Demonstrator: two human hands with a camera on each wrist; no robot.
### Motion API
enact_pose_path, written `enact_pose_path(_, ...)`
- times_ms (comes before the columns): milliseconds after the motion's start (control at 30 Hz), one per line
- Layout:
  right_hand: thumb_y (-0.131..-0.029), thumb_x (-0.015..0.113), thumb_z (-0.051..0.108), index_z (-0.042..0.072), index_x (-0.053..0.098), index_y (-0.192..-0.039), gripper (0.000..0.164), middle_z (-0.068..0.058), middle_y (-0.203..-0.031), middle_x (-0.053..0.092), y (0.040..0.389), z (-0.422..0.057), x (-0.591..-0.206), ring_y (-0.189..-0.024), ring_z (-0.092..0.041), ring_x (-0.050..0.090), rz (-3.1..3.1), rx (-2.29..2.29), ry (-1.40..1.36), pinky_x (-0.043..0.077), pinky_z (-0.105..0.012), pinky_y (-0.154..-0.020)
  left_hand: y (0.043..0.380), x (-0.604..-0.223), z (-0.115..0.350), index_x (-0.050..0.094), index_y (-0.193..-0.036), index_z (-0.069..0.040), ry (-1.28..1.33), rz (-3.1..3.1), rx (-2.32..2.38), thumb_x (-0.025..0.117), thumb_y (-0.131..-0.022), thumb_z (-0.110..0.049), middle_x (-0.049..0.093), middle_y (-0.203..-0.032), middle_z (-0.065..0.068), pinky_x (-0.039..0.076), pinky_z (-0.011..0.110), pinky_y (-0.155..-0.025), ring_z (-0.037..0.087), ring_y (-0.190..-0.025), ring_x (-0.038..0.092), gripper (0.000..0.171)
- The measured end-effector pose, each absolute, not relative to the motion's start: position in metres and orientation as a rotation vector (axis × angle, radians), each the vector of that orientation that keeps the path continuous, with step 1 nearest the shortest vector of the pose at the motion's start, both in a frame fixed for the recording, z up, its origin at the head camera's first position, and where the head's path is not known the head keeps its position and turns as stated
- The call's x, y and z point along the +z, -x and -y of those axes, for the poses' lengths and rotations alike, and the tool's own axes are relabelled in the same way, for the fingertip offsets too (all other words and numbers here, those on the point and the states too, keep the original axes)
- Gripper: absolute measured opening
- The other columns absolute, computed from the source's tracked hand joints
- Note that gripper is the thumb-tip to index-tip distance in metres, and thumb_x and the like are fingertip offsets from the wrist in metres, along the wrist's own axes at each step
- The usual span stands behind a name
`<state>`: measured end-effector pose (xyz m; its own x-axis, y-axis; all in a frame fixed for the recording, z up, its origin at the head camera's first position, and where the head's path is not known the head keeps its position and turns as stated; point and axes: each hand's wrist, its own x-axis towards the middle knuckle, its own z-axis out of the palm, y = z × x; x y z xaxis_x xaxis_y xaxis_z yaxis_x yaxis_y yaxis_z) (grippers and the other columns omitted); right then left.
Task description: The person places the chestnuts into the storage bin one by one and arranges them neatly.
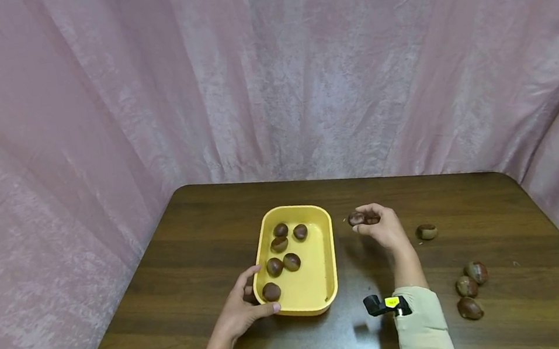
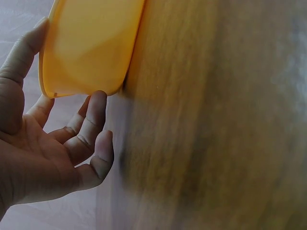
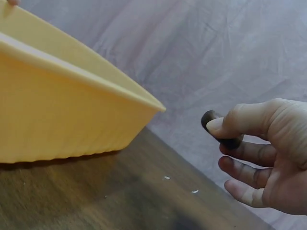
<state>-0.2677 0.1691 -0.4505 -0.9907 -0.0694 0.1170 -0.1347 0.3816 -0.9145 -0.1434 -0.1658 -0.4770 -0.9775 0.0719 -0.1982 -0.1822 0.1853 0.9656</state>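
Gripping yellow tray [image 1: 307,284] at its near L corner: L hand [image 1: 238,311], part-curled, thumb on near rim, fingers at L side. Inside tray, 6 brown chestnuts [image 1: 292,262]: 3 twd far end, 2 side by side mid-tray, 1 in near L corner by the thumb. R hand [image 1: 384,232] pinches held chestnut [image 1: 355,218] btwn thumb & index, other fingers loosely bent; it's outside tray, just R, above table [image 1: 180,264]. 4 loose chestnuts [image 1: 426,232] lie R of that hand, 3 grouped nearer.

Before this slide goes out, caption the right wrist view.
The right hand pinches a chestnut in midair beside a yellow tub, a pink curtain behind.
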Motion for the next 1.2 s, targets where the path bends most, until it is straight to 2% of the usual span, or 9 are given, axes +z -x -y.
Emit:
enact_pose_path(467, -0.074, 0.071, -0.007, -0.011, 0.056, -0.11, 0.04, -0.022, -0.097, 0.061, 0.256, -0.166, -0.437, -0.084, -0.026, 0.06, 2.542, 1.828, -0.429, 0.047, -0.026, -0.071, 0.147, -0.477, 0.165, 0.038, -0.139, -0.02, 0.102, -2.266, 1.891, 0.087, -0.063, -0.011, 0.045, -0.105, 0.023, 0.043, 0.034, -0.062, 0.023, -0.069, 0.056, 0.091)
enact_pose_path(667, -0.072, 0.072, -0.006, -0.009, 0.057, -0.108, 0.039, -0.019, -0.093, 0.062, 0.255, -0.161, -0.43, -0.082, -0.027, 0.059, 2.6, 1.841, -0.515, 0.047, -0.03, -0.071, 0.146, -0.477, 0.165, 0.038, -0.14, -0.021, 0.106, -2.271, 1.883, 0.087, -0.063, -0.012, 0.045, -0.106, 0.023, 0.043, 0.034, -0.062, 0.022, -0.07, 0.056, 0.091)
enact_pose_path(900, -0.071, 0.075, -0.004, -0.007, 0.059, -0.105, 0.038, -0.016, -0.089, 0.063, 0.254, -0.154, -0.418, -0.082, -0.029, 0.058, 2.695, 1.838, -0.614, 0.047, -0.035, -0.071, 0.142, -0.468, 0.162, 0.036, -0.141, -0.017, 0.113, -2.247, 1.882, 0.086, -0.065, -0.009, 0.045, -0.106, 0.025, 0.043, 0.034, -0.063, 0.022, -0.07, 0.055, 0.091)
enact_pose_path(1200, -0.071, 0.077, -0.001, -0.001, 0.063, -0.104, 0.037, -0.012, -0.093, 0.062, 0.267, -0.141, -0.41, -0.082, -0.026, 0.057, 2.745, 1.813, -0.71, 0.046, -0.036, -0.072, 0.145, -0.48, 0.164, 0.04, -0.139, -0.022, 0.147, -2.258, 1.896, 0.087, -0.062, -0.01, 0.047, -0.105, 0.022, 0.043, 0.034, -0.061, 0.022, -0.069, 0.056, 0.091)
